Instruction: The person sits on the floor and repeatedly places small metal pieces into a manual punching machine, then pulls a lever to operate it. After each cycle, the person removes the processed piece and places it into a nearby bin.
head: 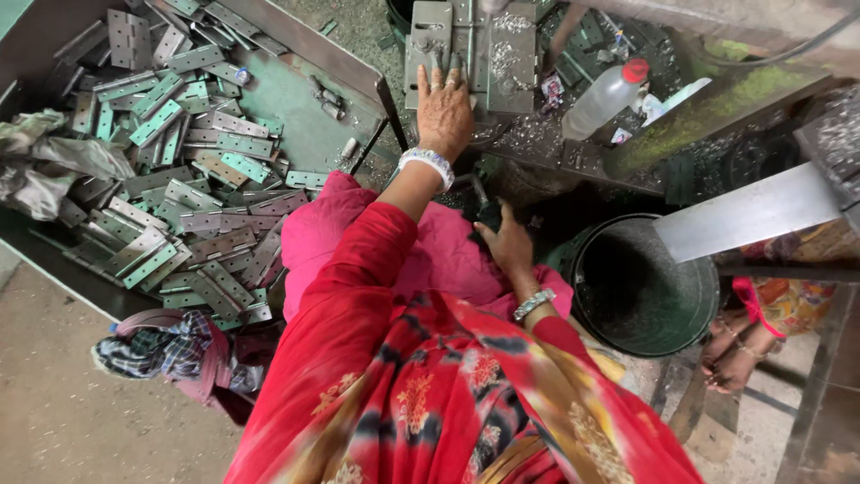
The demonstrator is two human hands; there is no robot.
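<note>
While the left hand (445, 106) lies flat, fingers spread, pressing a metal hinge plate (428, 40) on the press bed (511, 54), the right hand (506, 244) is curled around a dark lever (484, 208) below the bed's near edge. Tray (309, 116) at left holds a big heap of hinges (170, 179); most look unprocessed. Bucket (640, 287) at right looks nearly empty.

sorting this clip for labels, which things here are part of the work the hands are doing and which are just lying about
In use:
left hand on the metal plate
right hand on the dark handle
hinge pile

Lying about:
plastic bottle
green bucket
checked cloth
</note>
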